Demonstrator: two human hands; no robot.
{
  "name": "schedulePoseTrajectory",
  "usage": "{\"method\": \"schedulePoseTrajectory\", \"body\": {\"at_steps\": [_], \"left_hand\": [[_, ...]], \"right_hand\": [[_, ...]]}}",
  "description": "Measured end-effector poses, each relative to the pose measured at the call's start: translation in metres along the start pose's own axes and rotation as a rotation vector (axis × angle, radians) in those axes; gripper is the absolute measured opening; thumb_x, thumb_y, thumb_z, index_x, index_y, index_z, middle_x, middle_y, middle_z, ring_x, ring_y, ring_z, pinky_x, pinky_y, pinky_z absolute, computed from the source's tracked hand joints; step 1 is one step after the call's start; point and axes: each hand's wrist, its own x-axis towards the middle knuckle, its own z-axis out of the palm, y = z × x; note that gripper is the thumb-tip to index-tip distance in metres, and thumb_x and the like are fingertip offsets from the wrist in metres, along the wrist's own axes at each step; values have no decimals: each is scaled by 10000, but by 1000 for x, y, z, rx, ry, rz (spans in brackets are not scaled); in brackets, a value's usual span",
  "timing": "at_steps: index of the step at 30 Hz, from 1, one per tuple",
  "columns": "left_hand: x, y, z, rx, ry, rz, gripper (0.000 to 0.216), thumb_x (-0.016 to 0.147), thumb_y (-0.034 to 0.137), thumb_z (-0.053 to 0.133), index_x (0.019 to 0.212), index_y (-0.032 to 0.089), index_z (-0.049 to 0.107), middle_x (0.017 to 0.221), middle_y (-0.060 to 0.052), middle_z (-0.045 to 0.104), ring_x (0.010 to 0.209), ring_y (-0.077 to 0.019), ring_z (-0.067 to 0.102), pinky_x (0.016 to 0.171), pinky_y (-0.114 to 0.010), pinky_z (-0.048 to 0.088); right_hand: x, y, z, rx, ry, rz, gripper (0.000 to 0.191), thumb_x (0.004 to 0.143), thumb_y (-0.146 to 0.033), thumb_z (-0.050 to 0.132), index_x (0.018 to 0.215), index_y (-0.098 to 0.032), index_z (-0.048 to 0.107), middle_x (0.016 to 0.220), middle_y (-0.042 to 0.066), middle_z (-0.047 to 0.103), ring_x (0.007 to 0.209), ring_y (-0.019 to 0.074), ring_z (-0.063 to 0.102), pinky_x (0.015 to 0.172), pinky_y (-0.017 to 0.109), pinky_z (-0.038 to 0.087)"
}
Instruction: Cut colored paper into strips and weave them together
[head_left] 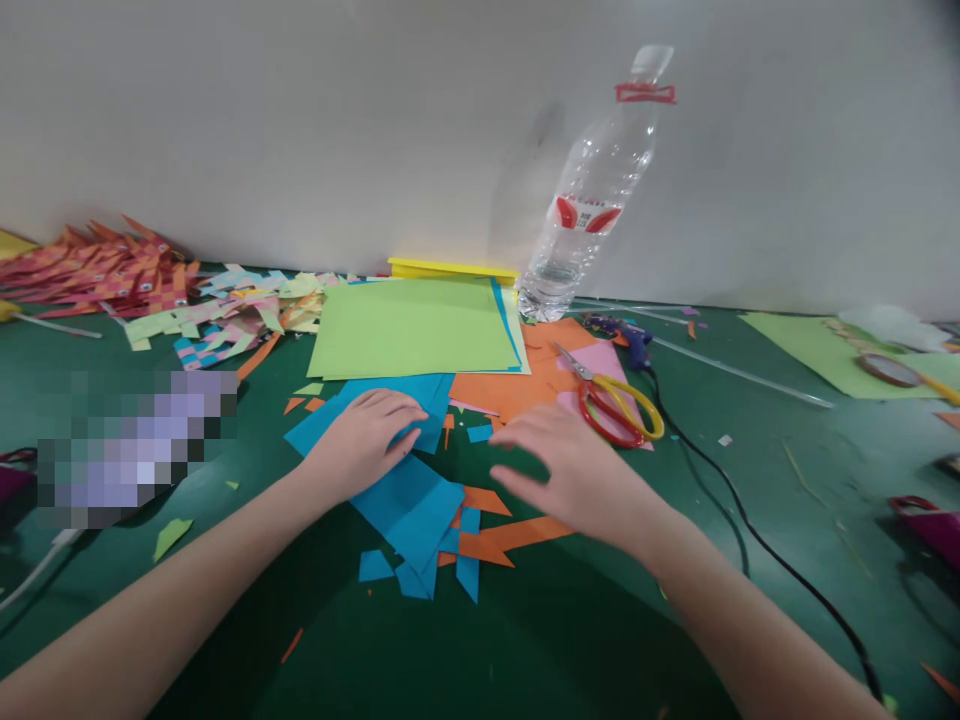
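Note:
My left hand (366, 432) rests on blue paper sheets (401, 500), its fingers loosely curved and the thumb apart from them. Nothing shows between them. To the right, my right hand (559, 455) hovers with fingers spread and holds nothing. In front of and between the hands lies a small woven piece of blue and orange paper strips (461, 540), one orange strip reaching out below my right hand. Scissors (611, 395) with red and yellow handles lie just beyond my right hand. Orange paper (495, 390) is partly hidden behind that hand.
Green sheets (412, 330) are stacked at the back, beside a tilted plastic bottle (581, 200) against the wall. A glue gun (637, 345) trails a black cord rightward. Woven paper pieces (105, 270) pile up back left. A blurred-out device (142, 450) lies left; tape (889, 370) lies right.

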Motion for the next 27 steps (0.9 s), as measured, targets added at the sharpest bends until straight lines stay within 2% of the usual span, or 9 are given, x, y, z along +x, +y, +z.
{"method": "schedulePoseTrajectory", "body": {"at_steps": [2,3,5,7,10,13,17,22,27], "left_hand": [[-5,4,-1,52,30,57,271,992,249,411,1094,150,642,1050,-91,678,1010,-246,596,900,-428,472],[-7,4,-2,88,52,89,271,991,236,407,1068,143,650,990,-91,682,957,-245,603,863,-421,478],[-9,1,-3,148,96,153,264,984,199,406,1039,134,655,907,-85,679,885,-240,602,820,-411,476],[-10,-4,-3,155,120,185,249,966,153,413,1043,132,649,919,-83,679,892,-239,597,824,-406,468],[-9,-13,-3,102,117,160,236,940,108,421,1013,135,643,989,-84,680,949,-240,587,850,-398,460],[-9,-18,-1,62,118,112,220,937,111,420,967,140,636,991,-81,682,940,-234,586,836,-383,455],[-10,-14,-2,21,122,119,203,958,158,427,1015,163,622,974,-59,688,931,-216,588,850,-370,432],[-11,-5,-11,-86,-46,189,237,980,349,469,1129,224,604,1043,-32,686,1001,-204,588,966,-392,347],[-12,-3,-12,-7,-64,231,309,1002,395,415,1101,190,624,977,-46,697,936,-209,592,944,-386,330]], "right_hand": [[7,-16,6,23,-170,-88,218,839,-376,668,954,-190,679,914,64,683,896,227,613,805,385,457],[10,-21,11,24,-191,-109,215,826,-377,684,925,-186,683,880,57,672,889,225,599,806,381,446],[13,-22,24,15,-128,-138,165,849,-324,650,912,-176,683,864,58,663,879,220,578,823,379,422],[13,-19,38,-41,6,-148,162,890,-226,551,961,-152,676,876,82,665,866,221,560,815,381,404],[8,-14,51,-38,59,-174,231,909,-326,544,979,-144,669,869,88,666,847,221,552,791,375,388],[3,-13,52,44,105,-160,292,873,-445,603,915,-164,666,855,63,662,834,205,556,783,363,376],[2,-15,50,110,73,-172,325,829,-487,653,906,-171,651,887,56,661,865,200,564,816,365,382],[4,-14,54,106,-4,-210,267,862,-446,633,910,-183,638,963,69,655,946,213,572,859,372,404],[3,-11,57,99,9,-180,183,894,-363,608,945,-187,621,1006,75,657,945,216,584,858,390,433]]}}
